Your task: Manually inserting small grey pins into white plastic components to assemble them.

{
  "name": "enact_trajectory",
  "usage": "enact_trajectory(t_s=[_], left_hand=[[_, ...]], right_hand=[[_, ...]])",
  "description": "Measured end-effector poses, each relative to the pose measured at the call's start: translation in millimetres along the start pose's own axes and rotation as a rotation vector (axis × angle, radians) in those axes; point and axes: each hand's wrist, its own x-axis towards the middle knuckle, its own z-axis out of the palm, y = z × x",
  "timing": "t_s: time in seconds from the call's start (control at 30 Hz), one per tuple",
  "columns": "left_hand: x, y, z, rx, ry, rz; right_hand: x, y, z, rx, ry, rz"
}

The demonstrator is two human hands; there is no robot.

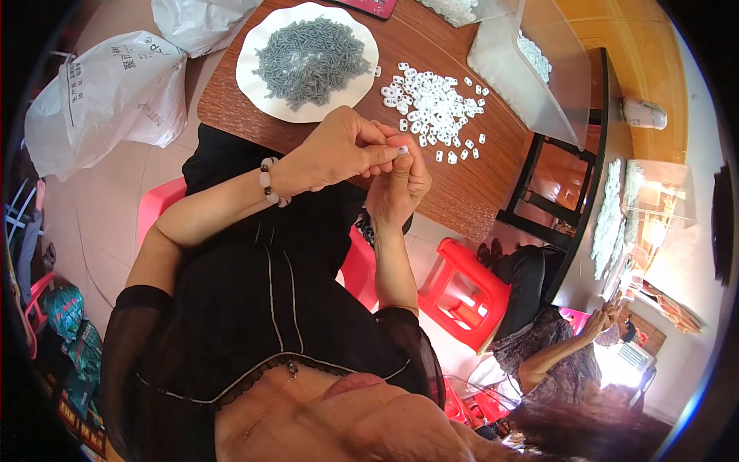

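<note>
Because the fingertips close in so tightly around it, only part of the little white piece (402, 151) shows, marked by a dark spot; whether anything else is pinched with it is too small to make out. Where the two hands meet, the far fingers overlap and are hard to tell apart, and a dark red object (371, 6) is cut off by the upper edge of the frame. The white piece sits near the middle of the frame, at the very tips of both hands — just below the heap of white pieces (431, 104) spread on the brown table (469, 192). Up and to the left of it, a scalloped white plate (248, 85) carries a mound of grey pieces (312, 61). The left hand (332, 154), coming from the left with a beaded bracelet (266, 182) at its wrist, is drawn together, thumb and forefinger pressed on the piece. The right hand (396, 192), rising from below, pinches it too — thumb against a bent forefinger, its palm partly open.
</note>
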Motion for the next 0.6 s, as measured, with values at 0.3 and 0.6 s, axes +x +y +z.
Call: enact_trajectory(t_s=[0.3,0.6], left_hand=[[5.2,13.1,-5.1,0.006,-0.078,-0.017],[4.6,10.8,-3.7,0.033,-0.114,-0.017]], right_hand=[[7.6,-10.4,-7.0,0.157,-0.114,0.156],[11.1,-1.4,-27.1,0.121,-0.137,0.134]])
